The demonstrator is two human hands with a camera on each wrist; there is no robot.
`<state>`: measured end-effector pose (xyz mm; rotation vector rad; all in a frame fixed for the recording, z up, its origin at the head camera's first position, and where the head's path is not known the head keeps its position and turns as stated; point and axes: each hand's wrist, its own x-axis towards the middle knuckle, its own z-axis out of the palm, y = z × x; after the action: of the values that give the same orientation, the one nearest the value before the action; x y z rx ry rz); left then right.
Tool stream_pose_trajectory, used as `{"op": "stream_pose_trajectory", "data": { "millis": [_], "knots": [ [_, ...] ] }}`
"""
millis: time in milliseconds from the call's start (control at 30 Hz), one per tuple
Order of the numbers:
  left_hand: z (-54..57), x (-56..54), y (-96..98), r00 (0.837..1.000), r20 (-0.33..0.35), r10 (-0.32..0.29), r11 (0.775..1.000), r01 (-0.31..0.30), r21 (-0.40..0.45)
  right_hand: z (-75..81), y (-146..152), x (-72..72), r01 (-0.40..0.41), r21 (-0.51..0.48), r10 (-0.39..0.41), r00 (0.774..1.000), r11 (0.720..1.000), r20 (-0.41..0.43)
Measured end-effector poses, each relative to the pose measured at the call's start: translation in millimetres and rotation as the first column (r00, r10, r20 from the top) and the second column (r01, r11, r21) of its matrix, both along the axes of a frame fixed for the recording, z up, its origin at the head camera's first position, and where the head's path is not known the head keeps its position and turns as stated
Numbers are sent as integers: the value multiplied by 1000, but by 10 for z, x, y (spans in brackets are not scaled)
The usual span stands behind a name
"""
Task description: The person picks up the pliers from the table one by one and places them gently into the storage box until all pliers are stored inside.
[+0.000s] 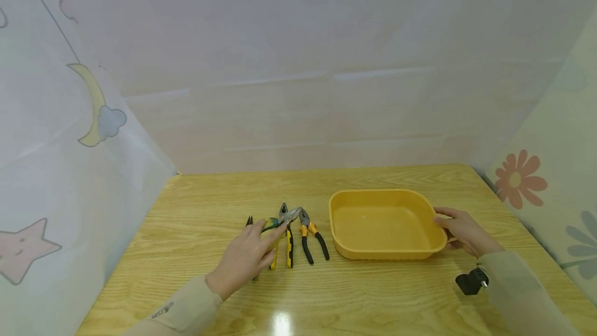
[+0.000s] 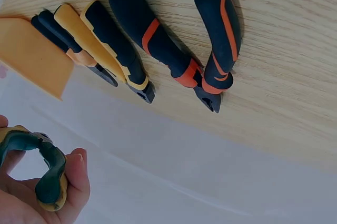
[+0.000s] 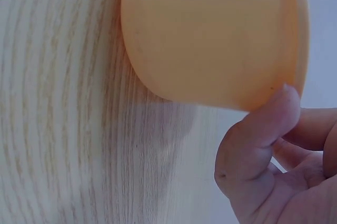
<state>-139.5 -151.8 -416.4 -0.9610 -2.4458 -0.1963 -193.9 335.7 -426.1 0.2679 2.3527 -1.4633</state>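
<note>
My left hand [image 1: 247, 255] holds green-and-yellow pliers [image 1: 290, 215] above a row of other pliers. In the left wrist view, fingers and thumb surround the green handles [image 2: 50, 174], which stand apart. Beneath the hand lie black pliers with orange bands [image 2: 150, 29], mostly hidden in the head view. Black-and-yellow pliers [image 1: 290, 250] and black-and-orange pliers [image 1: 313, 237] lie to their right. My right hand [image 1: 466, 232] grips the right end of a yellow plastic basin [image 1: 387, 254]; its thumb [image 3: 279, 111] presses the wall near the rim.
The wooden table [image 1: 373, 294] carries everything. A pale cloth wall [image 1: 298, 118] rises behind it, with printed sheets on both sides. A small black device [image 1: 471, 281] sits at my right wrist.
</note>
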Motion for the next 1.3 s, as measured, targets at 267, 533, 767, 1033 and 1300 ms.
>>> {"op": "stream_pose_trajectory", "data": {
  "millis": [267,533,767,1033,1300],
  "knots": [
    [-15,-14,33,1000,-4,-24,1000,24,2,7,-1,2,2,6,-2,1000,1000,2],
    [-32,-26,53,999,-26,-44,999,44,-2,10,1,8,0,2,0,1000,1000,-2],
    [-44,-39,92,996,-64,-56,998,55,-24,10,-5,5,-1,5,1,1000,1000,2],
    [-55,-45,121,995,-65,-78,997,77,-15,7,-3,7,-3,-4,3,1000,1000,-2],
    [-38,-60,160,995,-75,-72,997,70,-28,8,-1,12,-11,-3,11,1000,1000,-3]
  ]
}}
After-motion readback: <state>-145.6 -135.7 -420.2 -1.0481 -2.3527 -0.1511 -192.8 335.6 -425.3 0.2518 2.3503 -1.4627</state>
